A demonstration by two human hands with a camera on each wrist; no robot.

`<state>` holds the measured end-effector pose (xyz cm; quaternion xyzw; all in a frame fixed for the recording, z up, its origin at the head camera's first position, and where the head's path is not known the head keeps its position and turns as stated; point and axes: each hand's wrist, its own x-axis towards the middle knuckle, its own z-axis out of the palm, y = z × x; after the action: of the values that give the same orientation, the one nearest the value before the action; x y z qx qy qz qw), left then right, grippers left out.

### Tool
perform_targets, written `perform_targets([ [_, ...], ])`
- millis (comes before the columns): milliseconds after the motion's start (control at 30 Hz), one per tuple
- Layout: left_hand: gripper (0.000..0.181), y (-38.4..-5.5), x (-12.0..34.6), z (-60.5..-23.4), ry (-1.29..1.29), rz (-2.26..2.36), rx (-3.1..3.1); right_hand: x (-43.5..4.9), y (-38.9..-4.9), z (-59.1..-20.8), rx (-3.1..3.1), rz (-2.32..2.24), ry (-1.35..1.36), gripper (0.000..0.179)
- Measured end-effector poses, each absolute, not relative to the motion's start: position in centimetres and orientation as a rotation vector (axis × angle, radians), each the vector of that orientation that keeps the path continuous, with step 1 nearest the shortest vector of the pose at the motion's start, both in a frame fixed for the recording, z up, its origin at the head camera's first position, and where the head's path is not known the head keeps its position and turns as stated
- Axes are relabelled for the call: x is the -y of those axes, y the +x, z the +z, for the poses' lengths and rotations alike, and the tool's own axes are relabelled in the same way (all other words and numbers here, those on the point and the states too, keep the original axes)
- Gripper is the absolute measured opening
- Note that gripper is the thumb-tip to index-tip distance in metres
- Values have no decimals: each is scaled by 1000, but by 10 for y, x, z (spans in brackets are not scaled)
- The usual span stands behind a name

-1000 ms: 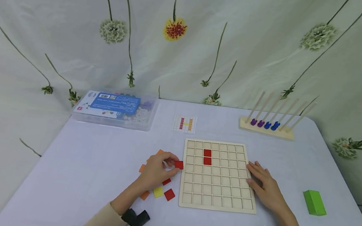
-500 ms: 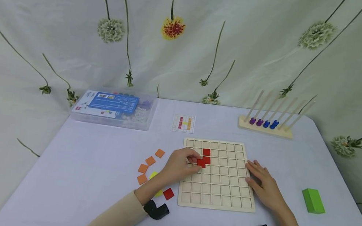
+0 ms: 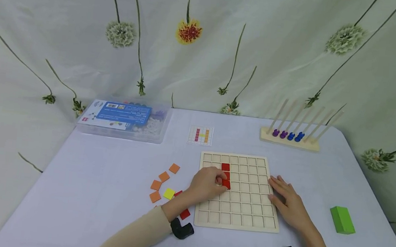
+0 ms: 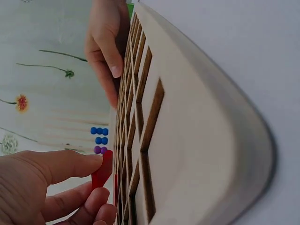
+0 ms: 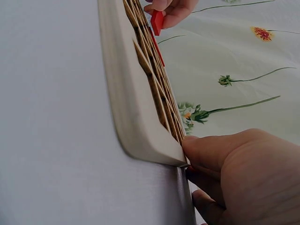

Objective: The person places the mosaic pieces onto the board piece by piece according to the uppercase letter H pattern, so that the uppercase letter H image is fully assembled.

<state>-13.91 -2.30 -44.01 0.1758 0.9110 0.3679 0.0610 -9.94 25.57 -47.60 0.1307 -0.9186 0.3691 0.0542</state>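
My left hand (image 3: 207, 185) pinches a red square tile (image 3: 227, 185) between thumb and fingers over the wooden grid board (image 3: 238, 227). In the left wrist view that tile (image 4: 102, 172) is tilted and just above the grid. Two red tiles (image 3: 225, 166) sit in neighbouring cells of one column, directly beyond the held one; my fingertips partly cover the nearer. At the board's right edge rests my right hand (image 3: 289, 201), its fingers extended; the right wrist view shows the thumb (image 5: 206, 150) against the board's side.
Left of the board lie several orange tiles (image 3: 164, 176), a yellow tile (image 3: 169, 193) and a red tile (image 3: 185, 214), some partly behind my left forearm. Behind stand a pattern card (image 3: 200, 136), a clear plastic box (image 3: 122, 119) and a peg stand (image 3: 290, 140). A green block (image 3: 343, 220) lies right.
My left hand has carried the red tile from beside the board's left edge rightward over the grid, to the cell below the two red tiles. My right hand has stayed put.
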Motion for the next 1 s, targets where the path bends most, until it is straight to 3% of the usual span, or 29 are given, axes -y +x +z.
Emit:
perform_targets([
  [567, 22, -143, 26, -446, 629, 982, -2858, -257, -98, -480, 2795, 1125, 386, 48],
  [1000, 30, -118, 98, -409, 492, 1379, -2858, -256, -98, -478, 2770, 1108, 409, 46],
])
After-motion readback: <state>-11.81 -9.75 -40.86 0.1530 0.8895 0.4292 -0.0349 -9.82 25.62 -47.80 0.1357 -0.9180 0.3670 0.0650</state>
